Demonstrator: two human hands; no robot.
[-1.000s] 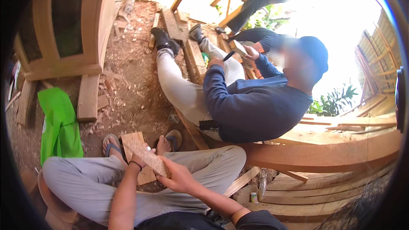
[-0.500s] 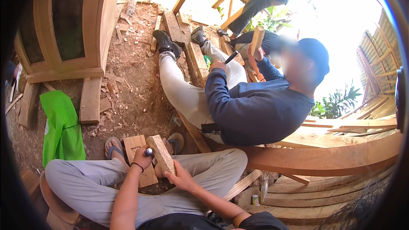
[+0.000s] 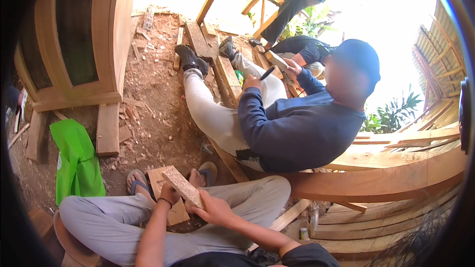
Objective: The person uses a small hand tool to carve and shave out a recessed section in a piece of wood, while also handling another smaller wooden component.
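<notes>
Head view, going left to right: you've got a wooden cabinet (image 3: 106,34) way over on your left, with a bright green cloth (image 3: 76,155) draped just in front of it. Next comes a flat board (image 3: 175,216) on the ground between your feet.

Your left hand (image 3: 169,191) is above that board, tucked against the left side of the wood piece (image 3: 184,186). Its fingers are mostly hidden behind the wood, so I honestly can't tell how they're closed. The piece itself slants across in front of you, far end over the board's far right corner, near end in your right hand (image 3: 216,209), whose fingers are wrapped snugly around it.

What just changed: half a second ago the piece was swung further right, and a dark handle poked out of your left fist. Now the wood has come round over that fist, broad rough face up, and the handle's out of sight. For the work, I'd read that as the face being turned up to you, with the right hand doing the steadying.

Further right, a co-worker (image 3: 302,128) has a black-handled tool (image 3: 267,72) and a pale block (image 3: 278,62), lowered from upright. Past them, a long beam (image 3: 376,180).
</notes>
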